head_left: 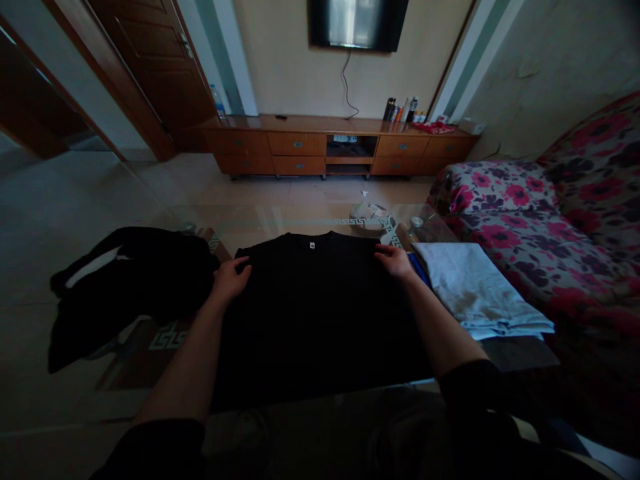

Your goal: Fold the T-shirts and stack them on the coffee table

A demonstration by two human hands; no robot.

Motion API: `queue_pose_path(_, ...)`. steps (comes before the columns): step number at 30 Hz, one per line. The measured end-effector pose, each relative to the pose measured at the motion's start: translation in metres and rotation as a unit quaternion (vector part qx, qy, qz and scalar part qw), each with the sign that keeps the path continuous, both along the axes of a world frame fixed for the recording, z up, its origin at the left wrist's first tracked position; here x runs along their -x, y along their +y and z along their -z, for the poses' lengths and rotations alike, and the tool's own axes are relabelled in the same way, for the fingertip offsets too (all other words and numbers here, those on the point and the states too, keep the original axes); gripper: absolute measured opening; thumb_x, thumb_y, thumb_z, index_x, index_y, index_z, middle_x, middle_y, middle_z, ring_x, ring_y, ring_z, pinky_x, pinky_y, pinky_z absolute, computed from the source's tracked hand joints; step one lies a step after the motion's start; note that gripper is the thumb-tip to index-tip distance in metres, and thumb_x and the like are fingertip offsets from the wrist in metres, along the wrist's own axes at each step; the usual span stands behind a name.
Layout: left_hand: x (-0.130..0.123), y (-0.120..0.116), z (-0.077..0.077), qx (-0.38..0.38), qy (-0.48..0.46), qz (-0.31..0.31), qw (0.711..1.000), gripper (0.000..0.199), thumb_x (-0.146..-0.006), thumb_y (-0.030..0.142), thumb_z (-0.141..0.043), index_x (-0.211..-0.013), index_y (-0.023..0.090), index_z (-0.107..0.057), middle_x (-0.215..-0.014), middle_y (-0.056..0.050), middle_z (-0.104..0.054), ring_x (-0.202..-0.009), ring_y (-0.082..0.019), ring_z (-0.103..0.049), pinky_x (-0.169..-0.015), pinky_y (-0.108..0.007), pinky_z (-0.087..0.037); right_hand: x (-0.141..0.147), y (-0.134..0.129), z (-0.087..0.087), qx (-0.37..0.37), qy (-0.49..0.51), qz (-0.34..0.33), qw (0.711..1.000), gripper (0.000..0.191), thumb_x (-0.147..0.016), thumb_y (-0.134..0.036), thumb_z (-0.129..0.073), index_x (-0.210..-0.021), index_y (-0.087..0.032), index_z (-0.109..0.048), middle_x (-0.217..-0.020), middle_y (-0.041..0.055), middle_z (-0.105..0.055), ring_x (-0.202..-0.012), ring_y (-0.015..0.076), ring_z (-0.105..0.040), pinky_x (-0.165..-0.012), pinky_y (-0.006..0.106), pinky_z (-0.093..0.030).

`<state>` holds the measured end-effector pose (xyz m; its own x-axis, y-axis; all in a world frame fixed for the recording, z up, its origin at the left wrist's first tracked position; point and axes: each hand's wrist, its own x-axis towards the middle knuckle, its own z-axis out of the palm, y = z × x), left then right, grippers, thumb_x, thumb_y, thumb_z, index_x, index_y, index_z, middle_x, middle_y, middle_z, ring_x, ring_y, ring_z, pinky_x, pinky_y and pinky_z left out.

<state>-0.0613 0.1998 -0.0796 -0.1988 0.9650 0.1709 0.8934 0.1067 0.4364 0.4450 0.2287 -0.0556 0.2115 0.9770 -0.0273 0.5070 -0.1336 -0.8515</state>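
A black shirt [320, 313] lies spread flat on a glass table, its collar with a small white label at the far side. My left hand [231, 280] is at the shirt's upper left edge, thumb and fingers apart. At the upper right edge, my right hand [395, 260] touches the cloth, its fingers close together at the fabric; whether it pinches the edge is too dark to be sure. Left of the shirt is a bunched black garment [165, 273] with a white stripe. Folded light-blue cloth [480, 287] lies on the right.
Beyond the table a wooden cabinet [300, 143] stands under a wall-mounted television [357, 23]. Bottles [400, 110] stand on its right part. A flowered sofa [520, 227] is on the right. A bowl-like item [370, 215] sits near the table's far edge.
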Motion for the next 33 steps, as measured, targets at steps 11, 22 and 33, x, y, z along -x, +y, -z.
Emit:
queue_pose_path(11,-0.011,0.001,-0.012,-0.066,-0.066,0.008,0.996,0.055,-0.092,0.04,-0.054,-0.142,0.015,-0.06,-0.137,-0.015,-0.063,-0.129,-0.028,-0.059,-0.113,-0.043,-0.045,0.012,0.002,-0.014,-0.08,0.109,0.022,0.991,0.055,-0.074,-0.02,-0.071,-0.128,-0.012,-0.064,-0.096,0.0079,-0.076,-0.073,0.0157,-0.069,-0.068,0.027,-0.058)
queue_pose_path(22,-0.011,-0.002,-0.018,0.043,-0.15,0.032,0.987,0.051,-0.079,0.022,-0.054,-0.126,0.017,-0.073,-0.102,-0.009,-0.079,-0.096,-0.025,-0.074,-0.094,-0.04,-0.057,0.02,0.0,-0.028,-0.068,0.112,-0.047,0.99,0.03,-0.08,-0.033,-0.07,-0.104,-0.015,-0.074,-0.089,0.006,-0.076,-0.073,0.0166,-0.068,-0.069,0.028,-0.056)
queue_pose_path(33,-0.018,0.001,-0.031,-0.127,-0.074,-0.019,0.989,0.047,-0.087,0.028,-0.057,-0.133,0.022,-0.067,-0.12,-0.008,-0.072,-0.109,-0.024,-0.068,-0.103,-0.038,-0.051,0.018,0.005,-0.021,-0.109,0.057,-0.03,0.992,0.032,-0.083,-0.043,-0.07,-0.098,-0.014,-0.075,-0.087,0.0056,-0.076,-0.075,0.0178,-0.069,-0.069,0.028,-0.056)
